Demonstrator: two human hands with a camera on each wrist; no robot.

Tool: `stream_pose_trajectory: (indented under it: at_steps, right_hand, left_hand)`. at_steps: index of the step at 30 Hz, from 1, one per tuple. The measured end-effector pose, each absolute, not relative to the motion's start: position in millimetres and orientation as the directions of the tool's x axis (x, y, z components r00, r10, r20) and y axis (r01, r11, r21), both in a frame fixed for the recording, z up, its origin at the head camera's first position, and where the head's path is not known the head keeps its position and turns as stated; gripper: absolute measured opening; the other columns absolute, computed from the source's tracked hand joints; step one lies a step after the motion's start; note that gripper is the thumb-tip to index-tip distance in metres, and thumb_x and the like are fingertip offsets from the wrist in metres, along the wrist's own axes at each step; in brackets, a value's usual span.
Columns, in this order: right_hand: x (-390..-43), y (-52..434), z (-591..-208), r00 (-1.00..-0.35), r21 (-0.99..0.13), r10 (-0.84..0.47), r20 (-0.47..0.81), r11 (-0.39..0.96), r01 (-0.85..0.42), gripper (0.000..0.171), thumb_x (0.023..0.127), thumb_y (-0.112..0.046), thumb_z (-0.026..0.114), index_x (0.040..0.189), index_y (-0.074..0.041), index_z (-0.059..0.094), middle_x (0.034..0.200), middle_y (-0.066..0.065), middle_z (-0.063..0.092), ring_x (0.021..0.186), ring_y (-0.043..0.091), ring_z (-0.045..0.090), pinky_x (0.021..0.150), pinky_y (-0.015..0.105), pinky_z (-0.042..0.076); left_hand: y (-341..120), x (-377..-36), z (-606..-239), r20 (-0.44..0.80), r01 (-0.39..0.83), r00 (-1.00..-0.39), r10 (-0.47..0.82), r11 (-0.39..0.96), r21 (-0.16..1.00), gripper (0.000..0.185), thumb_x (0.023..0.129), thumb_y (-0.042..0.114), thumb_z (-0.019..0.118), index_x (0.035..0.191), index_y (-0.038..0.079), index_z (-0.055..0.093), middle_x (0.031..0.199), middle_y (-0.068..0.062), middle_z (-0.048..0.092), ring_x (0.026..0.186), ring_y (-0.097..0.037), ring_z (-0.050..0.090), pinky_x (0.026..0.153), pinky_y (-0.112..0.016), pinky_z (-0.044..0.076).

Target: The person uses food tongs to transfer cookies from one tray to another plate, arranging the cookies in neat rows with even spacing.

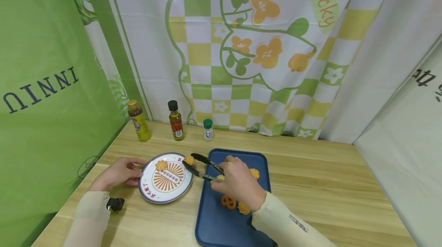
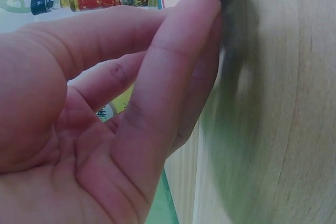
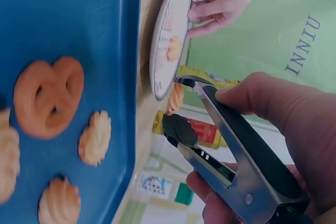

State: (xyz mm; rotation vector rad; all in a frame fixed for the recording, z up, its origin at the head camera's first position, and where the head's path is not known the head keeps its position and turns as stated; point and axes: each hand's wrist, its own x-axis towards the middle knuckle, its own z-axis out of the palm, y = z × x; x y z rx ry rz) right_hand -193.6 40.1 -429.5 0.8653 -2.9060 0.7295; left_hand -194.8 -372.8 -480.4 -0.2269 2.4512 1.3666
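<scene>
Wooden table [image 1: 310, 185] before green and floral checked curtains [image 1: 241, 47].

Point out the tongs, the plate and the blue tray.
tongs [image 1: 206, 165], head view, on the middle of the arms, ahead of the right hand.
plate [image 1: 150, 194], head view, on its near left rim.
blue tray [image 1: 215, 224], head view, on a bare part of its floor.

Right hand [image 1: 238, 183] grips tongs [image 1: 206, 166] over blue tray [image 1: 221, 224]; tong tips pinch cookie [image 1: 188, 160] at plate [image 1: 152, 193] rim, 1 o'clock. Second cookie [image 1: 161, 165] on plate, 11 o'clock. Left hand [image 1: 119, 173] touches plate rim at 9 o'clock. More cookies on tray, partly behind right hand. Three bottles [image 1: 176, 121] stand at 12 o'clock, well beyond plate.
</scene>
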Motion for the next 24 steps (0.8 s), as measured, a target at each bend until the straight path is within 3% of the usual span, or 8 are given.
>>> stream_pose_trajectory:
  at_steps: [10,17,24]
  right_hand:
    - [-194.4,6.5,-443.4,-0.804,-0.390,-0.552,0.221,0.705,-0.592,0.031,0.084,-0.023,0.089,0.102,0.002,0.086,0.088,0.006,0.067,0.073,0.015,0.050,0.058,0.023,0.040]
    - [-194.6,-7.5,-449.2,-0.796,-0.325,-0.562,0.223,0.727,-0.605,0.027,0.083,-0.030,0.092,0.083,-0.006,0.079,0.086,0.005,0.066,0.071,0.015,0.049,0.057,0.024,0.041]
    - [-194.0,-9.5,-450.6,-0.804,-0.289,-0.555,0.214,0.750,-0.595,0.030,0.083,-0.033,0.093,0.084,-0.006,0.080,0.089,0.007,0.068,0.071,0.015,0.049,0.057,0.025,0.042]
  left_hand:
    - [-375.5,-192.5,-479.0,-0.345,-0.275,-0.937,0.047,0.510,0.815,0.056,0.105,-0.002,0.069,0.156,-0.015,0.051,0.112,-0.020,0.067,0.085,-0.020,0.072,0.076,-0.030,0.073]
    - [-374.3,-193.1,-479.5,-0.336,-0.263,-0.940,0.055,0.508,0.820,0.055,0.105,-0.002,0.069,0.155,-0.016,0.051,0.110,-0.020,0.066,0.085,-0.020,0.072,0.076,-0.030,0.073]
    - [-373.0,-192.5,-478.8,-0.336,-0.259,-0.940,0.064,0.507,0.822,0.054,0.105,-0.002,0.068,0.155,-0.016,0.051,0.109,-0.018,0.066,0.085,-0.020,0.072,0.076,-0.030,0.073]
